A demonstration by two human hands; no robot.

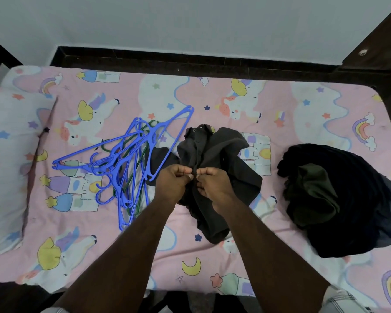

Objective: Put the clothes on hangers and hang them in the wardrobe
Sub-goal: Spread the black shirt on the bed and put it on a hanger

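A dark grey buttoned shirt (pixel 221 152) lies crumpled in the middle of the bed, collar away from me. My left hand (pixel 174 181) and my right hand (pixel 212 184) meet over its front placket, and each pinches the fabric there with curled fingers. A tangled heap of blue hangers (pixel 127 159), with a few green ones among them, lies just left of the shirt. A pile of dark clothes (pixel 339 195) sits to the right.
The bed (pixel 280 102) has a pink sheet printed with unicorns and rainbows. A matching pillow (pixel 7 159) lies at the left. A dark frame and a pale wall run behind the bed. A dark wooden panel (pixel 379 41) stands at the upper right.
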